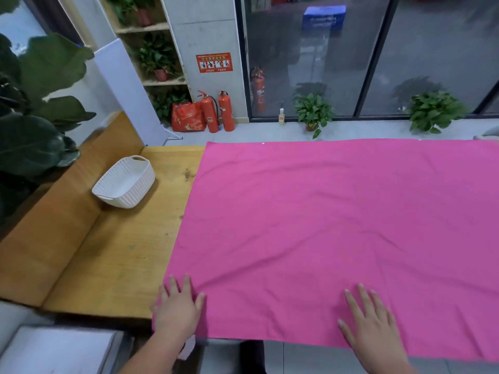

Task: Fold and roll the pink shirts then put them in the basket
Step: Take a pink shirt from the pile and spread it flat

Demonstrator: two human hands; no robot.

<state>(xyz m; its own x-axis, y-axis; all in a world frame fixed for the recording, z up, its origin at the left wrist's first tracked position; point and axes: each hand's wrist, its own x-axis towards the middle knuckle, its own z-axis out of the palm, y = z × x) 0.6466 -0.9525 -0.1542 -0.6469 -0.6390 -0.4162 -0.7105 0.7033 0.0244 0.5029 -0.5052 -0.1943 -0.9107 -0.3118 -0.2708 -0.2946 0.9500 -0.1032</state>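
Observation:
A large pink cloth [337,225] lies spread flat over the right part of the wooden table [121,252], with light wrinkles across it. My left hand [176,309] rests flat on its near left corner, fingers spread. On the near edge of the cloth, further right, my right hand [370,322] lies flat with straight fingers. The white ribbed basket [125,182] stands empty and tilted at the table's far left, against a raised wooden ledge.
A raised wooden ledge [54,211] borders the table's left side, with big-leaved plants [32,125] behind it. Beyond the table on the floor stand two red fire extinguishers [218,112], a red bag [187,117] and potted plants [313,112] along a glass wall.

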